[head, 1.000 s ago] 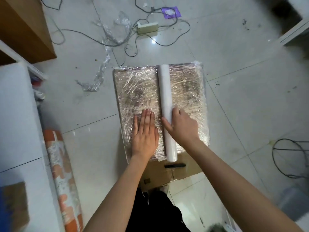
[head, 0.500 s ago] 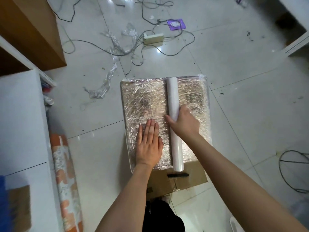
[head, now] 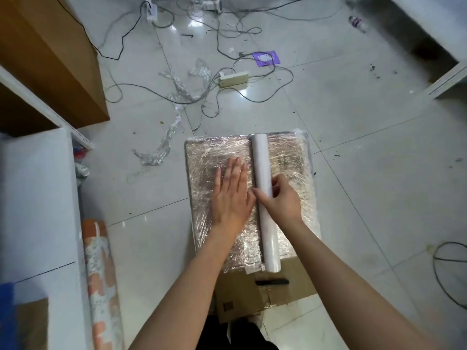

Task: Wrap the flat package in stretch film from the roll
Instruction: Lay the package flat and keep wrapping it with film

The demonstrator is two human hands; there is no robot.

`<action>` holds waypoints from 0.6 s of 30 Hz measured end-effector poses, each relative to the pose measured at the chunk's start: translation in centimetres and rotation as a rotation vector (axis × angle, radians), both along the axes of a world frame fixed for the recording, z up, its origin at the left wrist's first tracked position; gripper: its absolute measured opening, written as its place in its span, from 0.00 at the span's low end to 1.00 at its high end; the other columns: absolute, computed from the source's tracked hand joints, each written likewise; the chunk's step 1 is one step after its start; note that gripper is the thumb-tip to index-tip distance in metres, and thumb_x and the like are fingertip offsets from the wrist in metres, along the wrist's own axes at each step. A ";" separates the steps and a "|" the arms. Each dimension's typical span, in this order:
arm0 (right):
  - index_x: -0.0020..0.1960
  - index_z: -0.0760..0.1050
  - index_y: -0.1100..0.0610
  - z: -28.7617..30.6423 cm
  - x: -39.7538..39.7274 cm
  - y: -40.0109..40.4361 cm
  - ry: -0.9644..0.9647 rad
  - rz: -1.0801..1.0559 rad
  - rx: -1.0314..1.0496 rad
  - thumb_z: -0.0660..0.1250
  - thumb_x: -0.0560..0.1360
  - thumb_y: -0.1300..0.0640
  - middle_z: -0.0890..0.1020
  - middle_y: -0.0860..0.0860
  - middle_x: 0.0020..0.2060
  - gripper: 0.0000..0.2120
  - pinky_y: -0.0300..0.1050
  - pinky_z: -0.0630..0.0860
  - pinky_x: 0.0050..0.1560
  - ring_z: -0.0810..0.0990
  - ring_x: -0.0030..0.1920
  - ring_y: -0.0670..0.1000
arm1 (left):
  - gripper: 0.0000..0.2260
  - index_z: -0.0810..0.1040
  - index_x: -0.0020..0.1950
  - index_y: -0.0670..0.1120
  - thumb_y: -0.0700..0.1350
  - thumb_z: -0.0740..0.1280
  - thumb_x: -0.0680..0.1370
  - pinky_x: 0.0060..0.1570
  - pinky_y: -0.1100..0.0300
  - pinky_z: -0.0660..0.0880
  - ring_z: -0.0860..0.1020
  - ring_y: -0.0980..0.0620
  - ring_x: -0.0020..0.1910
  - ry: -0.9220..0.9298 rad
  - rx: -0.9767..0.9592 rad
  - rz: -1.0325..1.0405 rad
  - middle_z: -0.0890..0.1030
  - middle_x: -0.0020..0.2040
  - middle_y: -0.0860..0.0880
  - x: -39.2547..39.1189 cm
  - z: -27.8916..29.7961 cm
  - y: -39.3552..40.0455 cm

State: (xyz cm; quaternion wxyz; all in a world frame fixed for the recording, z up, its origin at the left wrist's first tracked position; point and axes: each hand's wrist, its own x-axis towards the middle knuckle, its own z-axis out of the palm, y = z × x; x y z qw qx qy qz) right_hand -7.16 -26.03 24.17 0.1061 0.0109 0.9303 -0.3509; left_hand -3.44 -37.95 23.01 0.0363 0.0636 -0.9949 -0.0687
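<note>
Right hand [head: 281, 202] curls its fingers around the stretch film roll [head: 265, 198], lying near-to-far across the wrapped flat package [head: 290, 157] on the floor, left hand [head: 232, 195] pressing flat just beside it.

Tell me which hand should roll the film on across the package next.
Probably the right hand: it already grips the film roll lying lengthwise on the package. The left hand lies flat on the wrapped film beside the roll, well placed to hold it down.
</note>
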 end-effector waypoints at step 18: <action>0.48 0.67 0.55 1.3 -4.2 1.4 0.045 0.101 0.215 0.68 0.66 0.35 0.75 0.49 0.42 0.26 0.46 0.69 0.40 0.75 0.42 0.53 | 0.27 0.40 0.77 0.42 0.52 0.37 0.80 0.74 0.45 0.37 0.36 0.47 0.76 -0.031 -0.120 0.013 0.35 0.76 0.44 -1.9 -3.9 -0.2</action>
